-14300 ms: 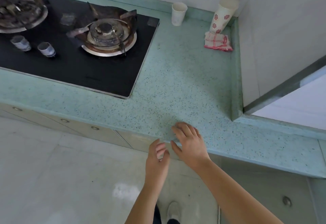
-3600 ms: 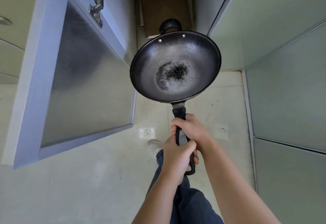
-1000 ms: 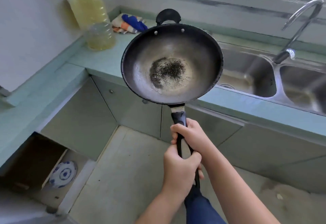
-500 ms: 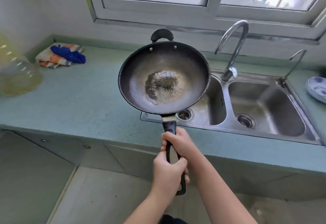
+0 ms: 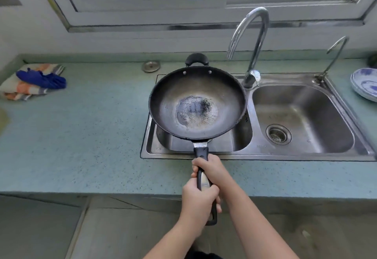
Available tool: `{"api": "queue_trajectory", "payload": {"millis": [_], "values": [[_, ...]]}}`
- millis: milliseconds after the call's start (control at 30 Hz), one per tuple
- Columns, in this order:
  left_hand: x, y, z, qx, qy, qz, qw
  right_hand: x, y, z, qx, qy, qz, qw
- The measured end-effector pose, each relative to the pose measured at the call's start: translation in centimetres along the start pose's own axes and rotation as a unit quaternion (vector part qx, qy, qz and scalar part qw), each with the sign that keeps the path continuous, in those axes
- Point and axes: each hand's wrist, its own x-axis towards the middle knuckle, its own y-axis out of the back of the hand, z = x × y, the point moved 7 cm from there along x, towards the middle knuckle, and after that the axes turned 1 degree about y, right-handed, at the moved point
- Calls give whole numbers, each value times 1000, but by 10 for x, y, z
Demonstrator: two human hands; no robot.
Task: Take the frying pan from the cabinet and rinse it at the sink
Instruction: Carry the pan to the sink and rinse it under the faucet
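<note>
A dark, round frying pan (image 5: 196, 103) with a worn grey patch in its middle hangs level over the left basin of a steel double sink (image 5: 302, 111). Its long black handle points toward me. My right hand (image 5: 212, 170) grips the handle nearer the pan, and my left hand (image 5: 199, 199) grips it closer to the end. A tall curved tap (image 5: 252, 40) stands just right of the pan, its spout above the pan's right rim. No water runs from it.
A folded cloth with a blue glove (image 5: 33, 81) lies at the counter's far left. A metal sink plug (image 5: 151, 66) rests behind the basin. A thin second tap (image 5: 332, 56) and blue-patterned plates (image 5: 365, 87) are at the right. The window is above.
I have stepped closer to the sink. The pan has moved right and forward, from over the counter edge to above the left basin. Both hands keep their grip.
</note>
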Motion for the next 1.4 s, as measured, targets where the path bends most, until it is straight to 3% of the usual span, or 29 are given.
{"api": "queue_trajectory", "payload": {"millis": [867, 1400], "values": [[66, -28, -30, 20, 32, -33, 999, 42, 45, 20, 13, -67, 59, 996], [72, -27, -41, 30, 4, -56, 998, 33, 47, 24, 7, -71, 94, 993]]}}
